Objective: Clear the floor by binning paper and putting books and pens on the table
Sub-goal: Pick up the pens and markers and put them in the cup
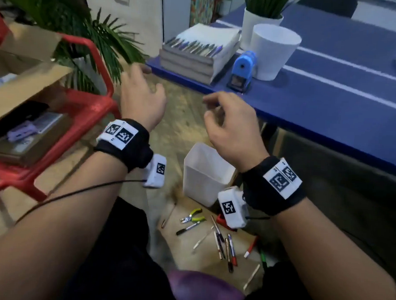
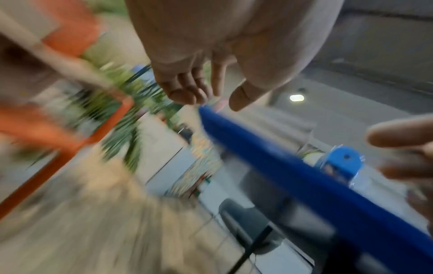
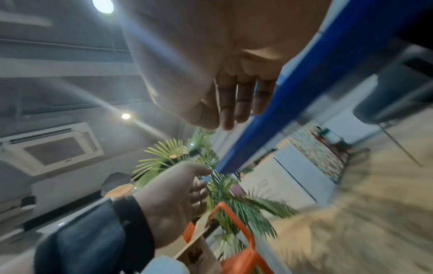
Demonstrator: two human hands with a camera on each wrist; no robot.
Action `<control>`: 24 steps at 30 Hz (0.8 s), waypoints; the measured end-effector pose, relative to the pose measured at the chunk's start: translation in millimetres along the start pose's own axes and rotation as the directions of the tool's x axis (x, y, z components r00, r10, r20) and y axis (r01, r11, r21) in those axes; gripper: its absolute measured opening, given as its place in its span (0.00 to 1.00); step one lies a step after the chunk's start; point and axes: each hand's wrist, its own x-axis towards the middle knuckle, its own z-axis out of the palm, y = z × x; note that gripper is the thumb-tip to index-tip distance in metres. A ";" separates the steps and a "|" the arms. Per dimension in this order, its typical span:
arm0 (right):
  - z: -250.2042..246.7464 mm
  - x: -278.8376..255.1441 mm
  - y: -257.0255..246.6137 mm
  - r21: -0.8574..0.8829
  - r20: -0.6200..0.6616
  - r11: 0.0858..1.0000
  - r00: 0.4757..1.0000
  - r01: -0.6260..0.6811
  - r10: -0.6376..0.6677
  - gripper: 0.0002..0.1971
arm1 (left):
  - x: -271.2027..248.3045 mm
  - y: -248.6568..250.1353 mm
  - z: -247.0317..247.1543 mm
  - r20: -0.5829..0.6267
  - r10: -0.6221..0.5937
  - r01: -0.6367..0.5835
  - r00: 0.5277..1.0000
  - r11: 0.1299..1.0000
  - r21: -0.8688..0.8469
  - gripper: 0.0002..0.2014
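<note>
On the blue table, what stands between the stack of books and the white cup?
In the head view, a blue pencil sharpener stands between the book stack and the white cup on the table.

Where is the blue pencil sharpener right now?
In the head view, the blue pencil sharpener stands near the blue table's front edge, between the stack of books and the white pot.

Dim indoor light, heavy motion blur
Wrist views smear at edges; ceiling lamp flares, head view soft
</note>
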 end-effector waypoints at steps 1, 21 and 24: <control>5.1 -16.0 9.7 0.057 0.042 0.997 0.998 -0.049 0.047 0.11 | -16.2 -15.6 14.6 -0.021 -0.092 0.090 0.996 0.994 -0.057 0.18; 191.8 -272.8 316.5 -0.510 0.639 0.560 0.148 -0.653 0.754 0.10 | -238.8 -273.4 249.6 0.622 -0.732 0.255 0.278 0.680 0.687 0.15; 223.4 -293.2 343.4 -0.565 0.611 0.506 0.082 -0.652 0.787 0.08 | -257.1 -301.1 270.2 0.660 -0.746 0.098 0.089 0.666 0.739 0.14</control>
